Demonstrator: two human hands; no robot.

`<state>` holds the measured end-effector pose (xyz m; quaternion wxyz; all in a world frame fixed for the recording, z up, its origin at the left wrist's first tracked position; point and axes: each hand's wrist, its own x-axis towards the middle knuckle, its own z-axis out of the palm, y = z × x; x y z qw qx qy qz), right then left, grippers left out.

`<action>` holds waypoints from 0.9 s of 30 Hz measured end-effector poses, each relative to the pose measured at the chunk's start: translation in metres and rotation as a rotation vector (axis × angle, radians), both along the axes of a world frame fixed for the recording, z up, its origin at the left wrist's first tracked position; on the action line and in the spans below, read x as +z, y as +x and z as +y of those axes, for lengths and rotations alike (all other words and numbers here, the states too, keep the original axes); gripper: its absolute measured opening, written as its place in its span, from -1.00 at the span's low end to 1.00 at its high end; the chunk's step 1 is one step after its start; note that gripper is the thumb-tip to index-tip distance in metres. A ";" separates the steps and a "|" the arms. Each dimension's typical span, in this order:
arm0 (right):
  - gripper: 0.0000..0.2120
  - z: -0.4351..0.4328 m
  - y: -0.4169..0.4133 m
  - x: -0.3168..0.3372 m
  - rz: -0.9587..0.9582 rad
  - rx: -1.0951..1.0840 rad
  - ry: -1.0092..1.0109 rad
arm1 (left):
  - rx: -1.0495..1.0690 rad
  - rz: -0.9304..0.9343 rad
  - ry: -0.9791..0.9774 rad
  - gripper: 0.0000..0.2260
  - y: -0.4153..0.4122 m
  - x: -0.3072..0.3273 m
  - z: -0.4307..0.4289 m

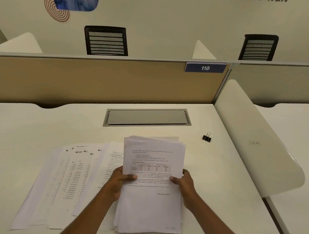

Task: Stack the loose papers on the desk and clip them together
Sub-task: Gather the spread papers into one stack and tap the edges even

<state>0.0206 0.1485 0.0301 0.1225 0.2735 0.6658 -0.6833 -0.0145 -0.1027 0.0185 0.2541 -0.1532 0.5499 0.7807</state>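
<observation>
A stack of printed papers (151, 201) is held in front of me over the white desk (45, 124), its sheets slightly uneven at the top edge. My left hand (117, 183) grips its left edge, thumb on the top sheet. My right hand (185, 184) grips its right edge the same way. Several loose printed sheets (68, 181) lie fanned out flat on the desk to the left of the stack, partly under my left forearm. A black binder clip (207, 137) sits on the desk to the upper right of the stack, apart from both hands.
A grey cable hatch (146, 117) is set into the desk behind the papers. A tan partition (96, 80) with a "110" label closes the back. A white curved divider (252, 139) bounds the right side. Two black chairs stand beyond the partition.
</observation>
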 end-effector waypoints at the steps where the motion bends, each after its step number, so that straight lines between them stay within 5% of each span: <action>1: -0.51 0.000 -0.001 0.001 0.034 0.046 -0.047 | -0.005 0.004 -0.004 -0.35 0.000 0.001 -0.001; 7: -0.62 -0.013 -0.002 0.002 0.124 0.111 -0.138 | 0.019 0.054 -0.183 -0.51 -0.003 0.012 -0.013; 22: -0.79 -0.094 -0.023 -0.013 0.024 0.141 0.288 | -0.019 0.114 -0.736 -0.74 -0.036 0.000 -0.055; 27: -0.86 -0.111 -0.033 -0.019 -0.022 0.166 0.489 | -0.237 0.135 -1.384 -0.69 -0.041 -0.005 -0.052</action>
